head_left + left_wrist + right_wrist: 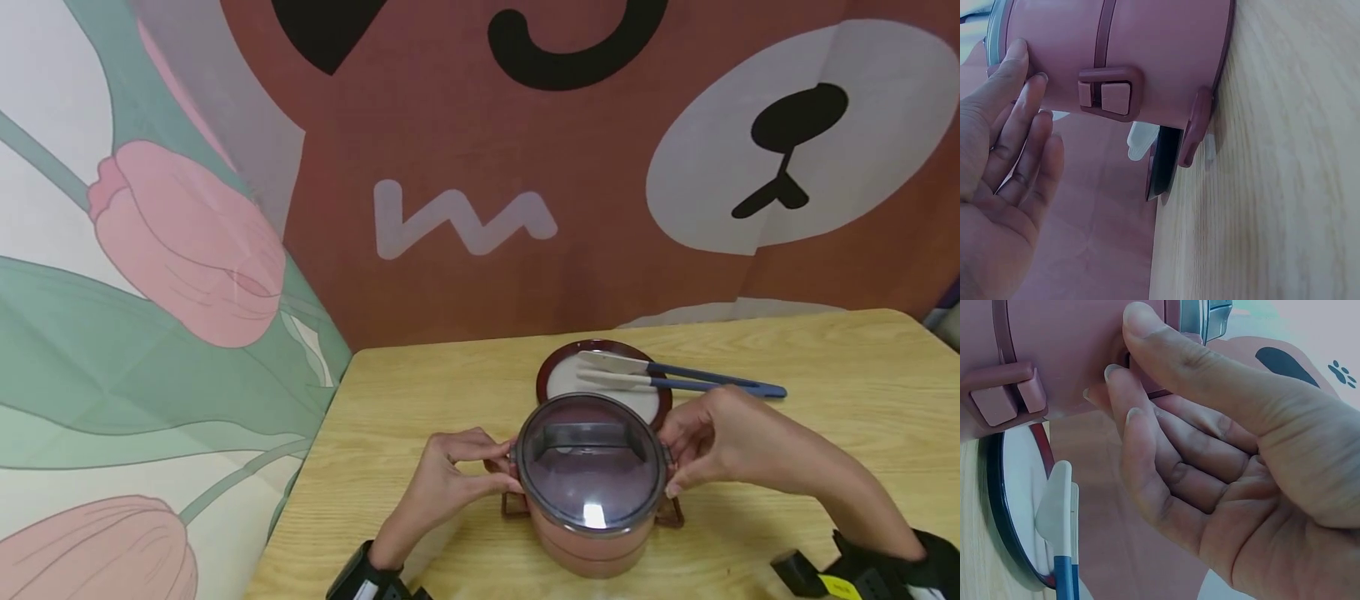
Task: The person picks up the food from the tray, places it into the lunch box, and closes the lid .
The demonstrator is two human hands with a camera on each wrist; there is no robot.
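A pink, tiered pot stands on the table, topped by a see-through greyish lid with a bar handle. At its left side, just under the lid's rim, my left hand pinches the edge between thumb and fingers. My right hand grips the opposite side at the same height, thumb in front and the other fingers curled behind. Below each hand, the pot's wall carries a clip, the left clip and the right clip. The exact part under my fingertips is partly hidden.
Behind the pot lies a dark-red-rimmed plate with a white middle. Tongs with blue arms and white tips rest across it, reaching right. A wall cloth with a bear print rises at the table's back edge.
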